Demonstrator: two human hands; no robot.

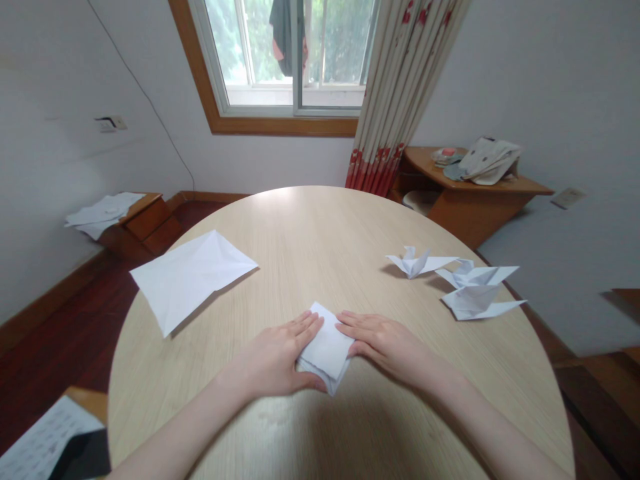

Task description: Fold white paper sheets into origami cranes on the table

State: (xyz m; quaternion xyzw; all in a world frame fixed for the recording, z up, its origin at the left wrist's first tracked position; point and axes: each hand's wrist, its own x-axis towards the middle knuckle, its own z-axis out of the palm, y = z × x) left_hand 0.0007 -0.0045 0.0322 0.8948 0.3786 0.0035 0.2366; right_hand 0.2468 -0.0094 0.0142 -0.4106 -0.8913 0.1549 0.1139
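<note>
A small square of folded white paper lies on the round table in front of me, one corner pointing away. Its layers show along the lower left edge. My left hand holds the paper's left side, fingers on the upper left edge and thumb by the near corner. On the opposite side my right hand holds it too, fingertips at the upper right edge and thumb at the right corner. What lies beneath the fingertips is hidden.
A creased white sheet lies at the left of the round table. Several folded paper cranes sit at the right. Beyond stand a wooden desk with a cloth bag, and a low cabinet with papers.
</note>
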